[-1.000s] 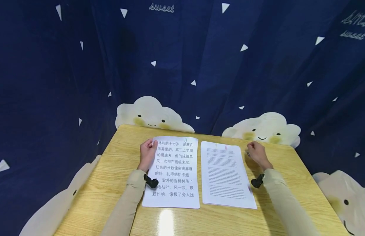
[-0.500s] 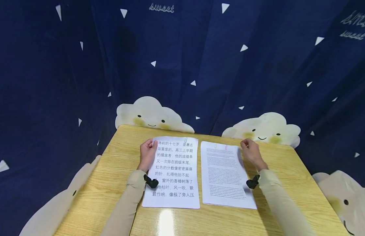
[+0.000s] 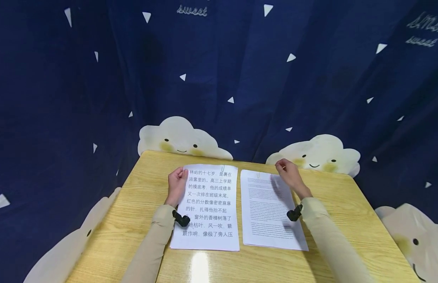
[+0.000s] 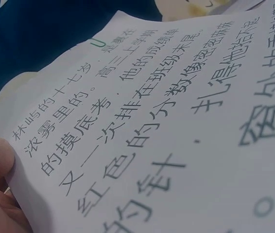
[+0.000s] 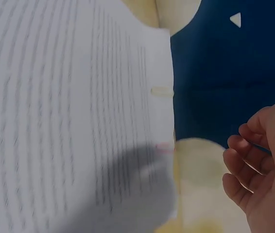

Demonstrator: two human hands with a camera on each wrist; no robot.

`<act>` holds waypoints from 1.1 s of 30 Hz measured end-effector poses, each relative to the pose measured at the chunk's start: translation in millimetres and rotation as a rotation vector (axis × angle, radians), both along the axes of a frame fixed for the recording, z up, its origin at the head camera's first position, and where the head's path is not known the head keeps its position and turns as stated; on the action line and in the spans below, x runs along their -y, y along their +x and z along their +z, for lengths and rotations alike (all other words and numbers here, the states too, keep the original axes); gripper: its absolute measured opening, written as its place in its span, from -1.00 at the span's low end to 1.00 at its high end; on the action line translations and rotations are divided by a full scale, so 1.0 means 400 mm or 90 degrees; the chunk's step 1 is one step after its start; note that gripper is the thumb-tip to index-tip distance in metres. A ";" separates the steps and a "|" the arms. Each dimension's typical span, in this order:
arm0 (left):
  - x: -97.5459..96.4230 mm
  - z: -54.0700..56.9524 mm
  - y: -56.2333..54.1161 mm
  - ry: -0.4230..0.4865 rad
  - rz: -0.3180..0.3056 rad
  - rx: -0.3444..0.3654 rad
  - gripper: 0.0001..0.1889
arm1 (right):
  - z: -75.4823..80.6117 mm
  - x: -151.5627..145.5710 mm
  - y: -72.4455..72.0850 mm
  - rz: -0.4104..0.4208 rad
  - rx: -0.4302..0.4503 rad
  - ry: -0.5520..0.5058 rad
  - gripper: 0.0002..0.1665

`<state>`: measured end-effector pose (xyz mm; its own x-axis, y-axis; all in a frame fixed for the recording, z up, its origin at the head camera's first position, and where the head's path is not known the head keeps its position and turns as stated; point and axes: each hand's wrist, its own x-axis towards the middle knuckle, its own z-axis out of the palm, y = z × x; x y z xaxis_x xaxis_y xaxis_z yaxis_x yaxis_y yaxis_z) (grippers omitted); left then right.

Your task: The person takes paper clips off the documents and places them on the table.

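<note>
L hand [image 3: 176, 186], left of ctr in the lwr half of the head view, grips L papers [image 3: 208, 212] at their upr left edge; L grip clamped on that edge. In the L wrist view the thumb [image 4: 2, 158] lies at the sheet's edge, far left of frame, & the paper curves there. L papers lie lwr ctr of the head view, large Chinese print facing up, w/ a green clip [image 4: 98, 43] at the top edge.

R hand [image 3: 291, 175], right of ctr, is over the upr right corner of R papers [image 3: 266, 208], shadow falling on the page. R grip: fingers curled in, tips close together; a thin blue streak shows btwn them in the R wrist view, can't tell if it's a held thing or backdrop. In that view the hand sits at lwr right, apart from the sheet.

R papers lie just right of L papers, narrow gap btwn, small print, w/ yellow clip [image 5: 162, 91] & pink clip [image 5: 165, 147] side by side on the top edge.

Both sets on wooden table [image 3: 113, 236], w/ a bright glare spot at bottom ctr. Beige sleeves [image 3: 335, 239] come in from the bottom, black mount at each wrist. Dark blue curtain [image 3: 205, 59] w/ white triangles & smiling clouds behind.
</note>
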<state>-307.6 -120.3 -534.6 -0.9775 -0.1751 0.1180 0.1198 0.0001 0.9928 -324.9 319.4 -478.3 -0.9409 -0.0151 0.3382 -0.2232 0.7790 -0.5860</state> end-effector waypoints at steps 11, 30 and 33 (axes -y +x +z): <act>0.000 0.004 0.001 0.002 0.001 0.010 -0.73 | 0.014 0.106 -0.026 0.083 0.023 0.001 -0.77; -0.004 0.023 0.010 -0.002 -0.012 -0.008 -0.70 | 0.032 0.256 -0.050 0.166 0.054 0.003 -0.71; -0.008 0.055 0.029 -0.008 -0.015 -0.004 -0.72 | 0.034 0.278 -0.047 0.177 0.069 0.005 -0.64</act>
